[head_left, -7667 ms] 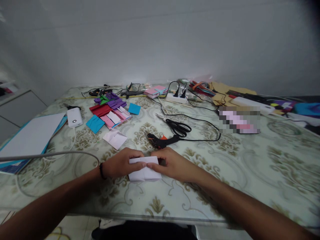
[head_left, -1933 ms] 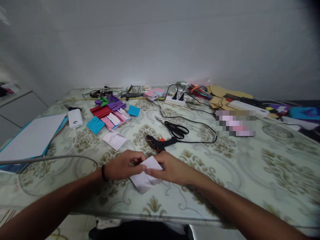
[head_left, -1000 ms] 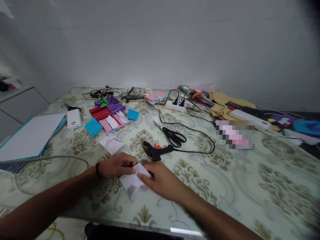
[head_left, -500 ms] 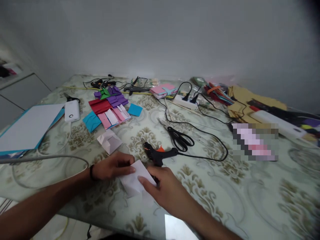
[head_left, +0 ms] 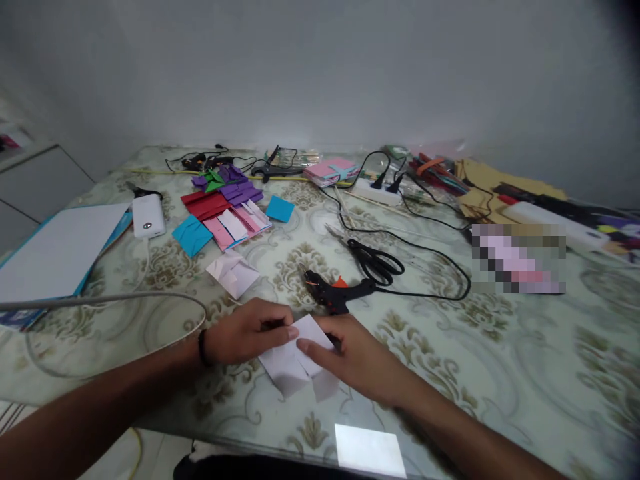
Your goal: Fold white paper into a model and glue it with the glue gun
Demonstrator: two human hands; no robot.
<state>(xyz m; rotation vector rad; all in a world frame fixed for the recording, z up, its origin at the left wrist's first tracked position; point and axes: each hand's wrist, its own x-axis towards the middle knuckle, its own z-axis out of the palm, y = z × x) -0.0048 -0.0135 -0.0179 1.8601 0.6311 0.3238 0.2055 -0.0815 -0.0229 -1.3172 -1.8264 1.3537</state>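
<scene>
Both hands hold one piece of folded white paper (head_left: 286, 369) just above the near part of the table. My left hand (head_left: 253, 331) pinches its upper left side, thumb on top and fingers curled beneath. On the right side, my right hand (head_left: 357, 353) grips it with the thumb pressed on the face; its other fingers are partly hidden behind the paper. Beyond the hands lies a black glue gun (head_left: 340, 293) with an orange trigger. A folded pale paper piece (head_left: 233, 275) rests ahead of my left hand.
Black-handled scissors (head_left: 377, 261) lie behind the glue gun. Folded coloured papers (head_left: 235, 223) and a blue square (head_left: 280, 209) are further back. At left are a white power bank (head_left: 149, 217) and paper sheets (head_left: 60, 247). A power strip (head_left: 377, 192) with black cords sits at the back.
The whole scene has shifted slightly in view as the camera moved. Both hands still hold the white paper, and its lower flaps now show more openly.
</scene>
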